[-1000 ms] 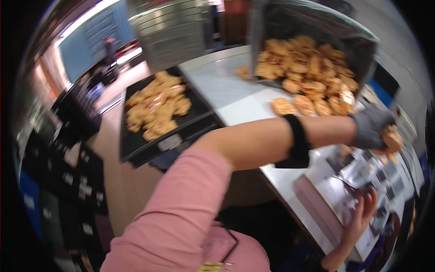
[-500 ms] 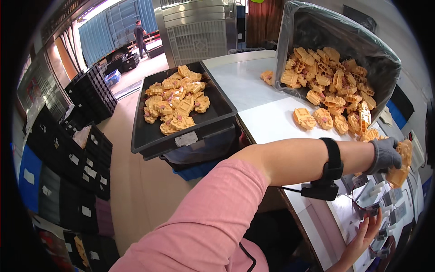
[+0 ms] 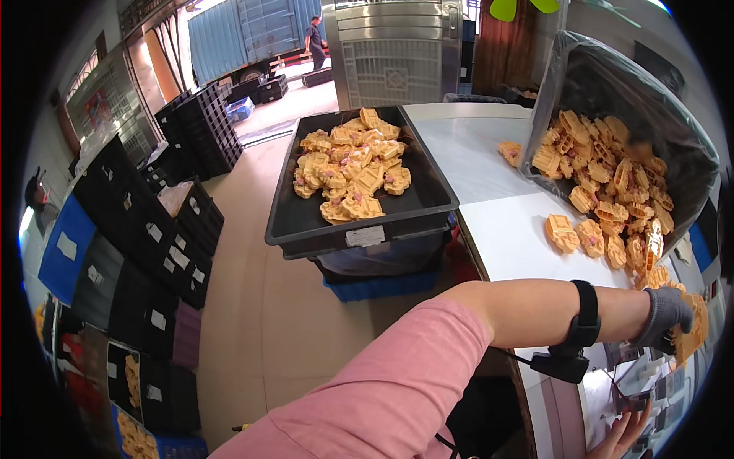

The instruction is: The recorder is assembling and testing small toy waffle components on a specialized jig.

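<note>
Here, in the head view, the gloved left hand (image 3: 664, 315) grips a yellow plastic piece (image 3: 696, 330) over the right end of the desk (image 3: 451, 157); the bare right hand (image 3: 623, 437) is near a small dark block (image 3: 633, 402), its grip unclear. Loose pieces (image 3: 590, 237) lie before a tilted, plastic-lined bin (image 3: 646, 73); a black tray (image 3: 419, 220) holds others.

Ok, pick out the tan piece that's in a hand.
The tan piece at far right, gripped by the gray-gloved left hand; those in the black tray, in the tipped bin and on the white table lie loose.
</note>
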{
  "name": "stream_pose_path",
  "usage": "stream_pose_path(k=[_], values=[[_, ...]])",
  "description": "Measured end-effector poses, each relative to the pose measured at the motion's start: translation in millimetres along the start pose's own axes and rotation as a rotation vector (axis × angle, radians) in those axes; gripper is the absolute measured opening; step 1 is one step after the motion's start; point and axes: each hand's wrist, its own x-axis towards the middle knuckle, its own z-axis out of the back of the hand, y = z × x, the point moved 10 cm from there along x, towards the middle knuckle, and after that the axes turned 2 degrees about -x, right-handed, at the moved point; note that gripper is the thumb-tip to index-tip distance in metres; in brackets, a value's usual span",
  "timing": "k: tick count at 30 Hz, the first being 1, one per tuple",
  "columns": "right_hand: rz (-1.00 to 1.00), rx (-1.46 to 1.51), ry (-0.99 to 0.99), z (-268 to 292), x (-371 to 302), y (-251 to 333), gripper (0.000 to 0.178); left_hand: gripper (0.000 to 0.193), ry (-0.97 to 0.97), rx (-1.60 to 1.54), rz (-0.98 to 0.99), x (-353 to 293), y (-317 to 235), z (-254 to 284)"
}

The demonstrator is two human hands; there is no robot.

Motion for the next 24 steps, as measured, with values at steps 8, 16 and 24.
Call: stream_pose_path(k=[8, 16, 24], values=[[-0.108, 0.203, -0.008, -5, -2, 12, 0.038, 0.056, -0.013, 1.002, -0.269, 15, -41, 7], [0.518, -0.101, -0.035, 10, -2, 8, 0.030, 0.049, 0.078, 1.976, -0.372, 34, 2, -35], [-0.090, 0.495, 0.174, -49, -6, 36, 0.033, 0.046, 0.040, 1.835, -0.129, -54, -63, -39]])
